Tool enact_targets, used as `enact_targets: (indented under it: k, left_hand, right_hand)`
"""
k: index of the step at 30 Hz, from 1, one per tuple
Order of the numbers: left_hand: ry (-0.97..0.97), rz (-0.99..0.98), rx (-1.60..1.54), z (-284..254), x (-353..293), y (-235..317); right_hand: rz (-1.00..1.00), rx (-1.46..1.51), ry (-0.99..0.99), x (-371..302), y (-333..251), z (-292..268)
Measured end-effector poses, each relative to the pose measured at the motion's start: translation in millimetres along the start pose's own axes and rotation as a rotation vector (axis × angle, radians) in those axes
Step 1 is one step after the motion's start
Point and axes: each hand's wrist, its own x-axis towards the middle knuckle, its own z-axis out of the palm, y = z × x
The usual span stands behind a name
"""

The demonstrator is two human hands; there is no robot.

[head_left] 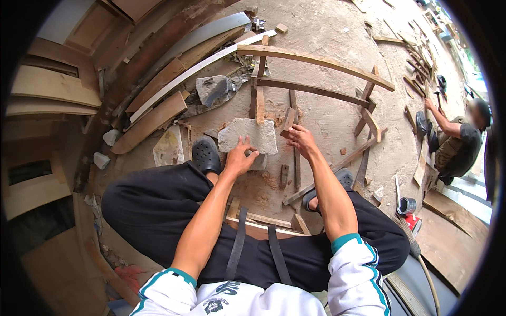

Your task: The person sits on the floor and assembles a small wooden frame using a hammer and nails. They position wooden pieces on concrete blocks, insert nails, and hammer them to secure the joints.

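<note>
I squat over a dusty floor. My left hand (240, 157) rests with spread fingers on the near edge of a flat grey stone slab (253, 134). My right hand (301, 139) touches the slab's right corner and the lower end of a short wooden block (288, 120). Just beyond lies a frame of thin wooden slats (311, 89) with a long curved top rail. A narrow dark strip of wood (297, 166) runs toward me under my right wrist.
Planks and curved boards (158, 100) pile up at the left beside a second grey stone (212, 89). Another person (458, 139) crouches at the far right. A small tin (406, 205) and a red tool sit by my right knee. Wood offcuts litter the floor.
</note>
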Motion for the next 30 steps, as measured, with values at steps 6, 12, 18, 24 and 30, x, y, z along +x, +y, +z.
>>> enact_targets:
  k: [6, 12, 18, 24, 30]
  left_hand:
    - [0.173, 0.046, -0.116, 14.0, 6.8, -4.5]
    - [0.511, -0.024, -0.49, 8.7, 15.4, -19.4]
    - [0.643, 0.03, -0.677, 3.0, 9.3, -37.0]
    - [0.61, 0.067, -0.554, -6.2, 0.9, -27.9]
    - [0.476, 0.085, -0.345, -19.8, 7.9, -2.6]
  right_hand:
    - [-0.04, -0.136, 0.047, -57.0, -2.4, 18.2]
    - [-0.282, -0.411, 0.046, -68.6, 50.4, 68.0]
    - [-0.39, -0.663, 0.204, -70.2, 48.1, 121.6]
    - [-0.429, -0.621, 0.339, -69.1, 37.3, 139.4]
    - [-0.53, -0.679, 0.385, -60.7, 48.2, 130.6]
